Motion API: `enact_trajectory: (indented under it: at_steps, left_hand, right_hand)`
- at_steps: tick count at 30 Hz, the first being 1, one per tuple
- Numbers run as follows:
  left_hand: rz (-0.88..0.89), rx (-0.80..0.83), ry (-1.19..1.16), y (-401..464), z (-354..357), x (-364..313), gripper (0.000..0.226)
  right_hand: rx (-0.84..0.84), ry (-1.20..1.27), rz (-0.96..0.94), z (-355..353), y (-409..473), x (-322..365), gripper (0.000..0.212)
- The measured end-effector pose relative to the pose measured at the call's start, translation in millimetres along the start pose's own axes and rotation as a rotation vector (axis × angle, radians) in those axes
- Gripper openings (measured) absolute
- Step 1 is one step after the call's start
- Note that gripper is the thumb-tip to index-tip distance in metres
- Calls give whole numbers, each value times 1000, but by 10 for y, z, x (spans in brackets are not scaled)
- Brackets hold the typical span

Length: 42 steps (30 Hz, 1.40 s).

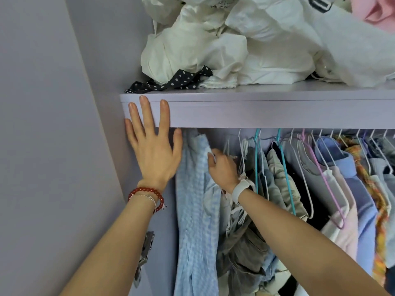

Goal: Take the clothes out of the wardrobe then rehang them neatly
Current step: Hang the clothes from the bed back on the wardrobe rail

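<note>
The left hand (152,146) reaches up toward 11 o'clock, fingers straight and spread, pressed flat on the shelf edge (256,113). The right hand (222,168) reaches toward 12 o'clock, fingers curled around a hanger top beside the pale blue checked garment (194,210), which hangs crumpled at the rail's left end.

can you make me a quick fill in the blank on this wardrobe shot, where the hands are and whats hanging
1. The left hand rests flat, fingers spread, on the front edge of the lilac ____.
2. The right hand grips a white hanger beside the light ____ checked garment.
3. A black ribbon with white ____ lies on the shelf.

Missing words: shelf; blue; dots
</note>
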State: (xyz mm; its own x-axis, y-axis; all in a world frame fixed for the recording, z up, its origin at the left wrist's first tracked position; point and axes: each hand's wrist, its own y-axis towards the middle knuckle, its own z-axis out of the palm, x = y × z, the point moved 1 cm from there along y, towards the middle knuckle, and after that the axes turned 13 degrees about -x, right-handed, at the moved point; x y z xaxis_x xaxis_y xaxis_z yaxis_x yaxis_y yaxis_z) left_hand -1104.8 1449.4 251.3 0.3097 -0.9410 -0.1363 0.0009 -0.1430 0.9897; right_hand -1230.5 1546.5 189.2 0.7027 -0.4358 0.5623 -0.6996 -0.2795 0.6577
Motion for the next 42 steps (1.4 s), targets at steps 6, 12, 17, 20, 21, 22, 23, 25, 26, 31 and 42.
enact_trajectory:
  at_steps: [6, 12, 17, 20, 21, 22, 23, 25, 26, 31, 42]
  left_hand:
    - [-4, 8, 11, -4, 7, 12, 56]
    - [1, -6, 25, -5, 23, 23, 57]
    - [1, 13, 22, -12, -4, 25, 57]
    - [-1, 30, 20, -13, -17, 24, 57]
    - [-7, 39, 19, -13, -22, 24, 57]
    - [-14, 48, 18, -13, -27, 24, 57]
    - [-20, 58, 15, -10, -33, 23, 57]
    - [-26, 74, 8, 4, -49, 14, 57]
    - [-28, 80, 3, 8, -57, 5, 57]
    - [-172, 105, -102, -284, -112, -129, 58]
    - [-35, 687, -429, -2017, -613, -1437, 53]
  right_hand:
    - [-171, 104, 216, 202, 41, 88, 28]
    - [-203, -100, 404, 276, 68, -73, 28]
    - [-67, -237, 373, 233, 29, -218, 27]
    - [-13, -389, 277, 179, -21, -290, 32]
    - [-8, -415, 253, 162, -47, -299, 34]
    - [-4, -417, 237, 147, -79, -305, 36]
    - [2, -395, 230, 130, -115, -305, 38]
    - [28, -325, 220, 78, -199, -291, 43]
    - [38, -296, 210, 37, -248, -271, 44]
    - [-82, -76, 94, -296, -525, -64, 46]
    - [-207, -436, 164, -1923, -2390, -1061, 39]
